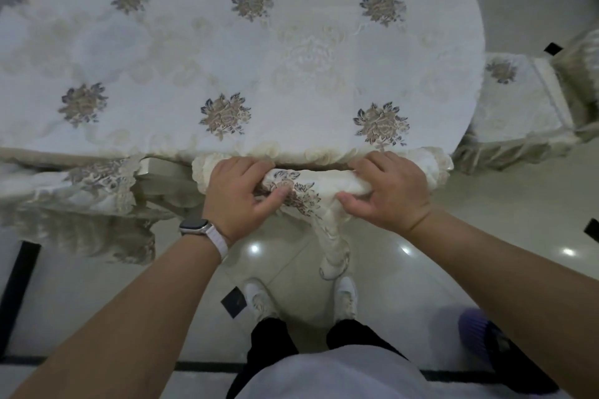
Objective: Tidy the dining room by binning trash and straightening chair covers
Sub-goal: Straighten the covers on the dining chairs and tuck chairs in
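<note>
Here the oval table (246,52), under its flowered cloth, filled the far half of the view. The chair cover (324,181) lay bunched just against the table's near edge, directly ahead of the person. Its long axis ran left to right, with a twisted tail hanging floorward. The left hand (238,196) gripped the left end, thumb pressed into the embroidery; the right hand (389,191) pinched the right end, fingers curled over the top. Both were equally near, so straightening would likely mean pulling outward along that axis.
</note>
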Available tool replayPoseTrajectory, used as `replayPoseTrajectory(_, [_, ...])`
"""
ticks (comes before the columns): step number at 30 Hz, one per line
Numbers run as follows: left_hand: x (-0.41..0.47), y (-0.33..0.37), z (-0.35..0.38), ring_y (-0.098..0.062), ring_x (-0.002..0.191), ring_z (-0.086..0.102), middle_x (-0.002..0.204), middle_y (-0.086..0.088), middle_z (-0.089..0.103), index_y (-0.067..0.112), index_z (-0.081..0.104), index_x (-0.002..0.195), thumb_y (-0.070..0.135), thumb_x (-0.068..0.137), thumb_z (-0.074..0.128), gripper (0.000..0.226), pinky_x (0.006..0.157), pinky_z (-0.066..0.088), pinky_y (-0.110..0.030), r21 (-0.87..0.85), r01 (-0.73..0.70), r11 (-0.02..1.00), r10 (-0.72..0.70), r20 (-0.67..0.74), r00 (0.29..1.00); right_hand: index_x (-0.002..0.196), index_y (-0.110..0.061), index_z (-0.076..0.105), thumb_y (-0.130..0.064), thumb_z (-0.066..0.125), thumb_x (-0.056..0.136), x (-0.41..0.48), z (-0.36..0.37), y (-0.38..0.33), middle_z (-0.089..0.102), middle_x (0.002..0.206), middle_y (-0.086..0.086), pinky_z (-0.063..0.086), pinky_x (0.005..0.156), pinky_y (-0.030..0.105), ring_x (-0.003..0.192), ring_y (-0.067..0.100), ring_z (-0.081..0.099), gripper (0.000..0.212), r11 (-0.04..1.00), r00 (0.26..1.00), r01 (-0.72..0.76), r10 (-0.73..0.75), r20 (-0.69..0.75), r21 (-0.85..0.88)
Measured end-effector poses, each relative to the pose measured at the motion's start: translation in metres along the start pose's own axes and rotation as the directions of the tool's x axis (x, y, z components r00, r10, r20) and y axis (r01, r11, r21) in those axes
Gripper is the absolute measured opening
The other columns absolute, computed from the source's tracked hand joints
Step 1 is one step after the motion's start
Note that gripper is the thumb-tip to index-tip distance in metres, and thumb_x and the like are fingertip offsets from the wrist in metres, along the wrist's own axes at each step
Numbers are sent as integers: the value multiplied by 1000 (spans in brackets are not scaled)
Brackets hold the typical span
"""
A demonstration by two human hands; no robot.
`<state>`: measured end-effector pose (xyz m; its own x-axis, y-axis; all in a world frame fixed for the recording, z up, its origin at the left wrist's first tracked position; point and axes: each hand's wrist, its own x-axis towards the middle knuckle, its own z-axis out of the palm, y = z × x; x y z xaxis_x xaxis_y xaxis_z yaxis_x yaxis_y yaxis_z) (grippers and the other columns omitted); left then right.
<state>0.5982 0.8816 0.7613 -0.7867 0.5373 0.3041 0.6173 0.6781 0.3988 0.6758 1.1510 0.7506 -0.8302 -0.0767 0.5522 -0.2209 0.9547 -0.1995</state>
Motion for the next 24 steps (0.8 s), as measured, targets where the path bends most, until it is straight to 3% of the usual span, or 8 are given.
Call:
replayPoseTrajectory(6, [-5, -17, -7, -26, 84, 61, 88, -5, 68, 10, 72, 95, 53, 86, 59, 45, 80, 46, -40, -31, -5, 1000, 3, -59, 998, 87, -15, 73, -67, 46, 88, 1, 9, -20, 62, 75, 2, 43, 55, 31, 65, 24, 58, 58, 1000, 999, -14, 14, -34, -1])
replayPoseTrajectory(14, [-14, -36, -21, -24, 86, 62, 90, -3, 68, 12, 73, 97, 53, 86, 59, 45, 81, 46, -40, -30, 23, 999, -24, -35, 999, 86, -17, 73, -65, 49, 89, 11, 19, -37, 65, 80, 1, 46, 56, 32, 67, 25, 60, 54, 999, 1000, 10, -10, -5, 31])
replayPoseTrajectory(24, [-18, -58, -32, -23, 83, 60, 86, -1, 65, 14, 71, 95, 57, 85, 57, 46, 81, 41, -37, 13, 54, 998, -53, -67, 996, 84, -17, 73, -64, 49, 89, 26, 32, -55, 65, 78, 1, 39, 56, 29, 66, 23, 58, 53, 999, 999, 32, -31, -15, 26])
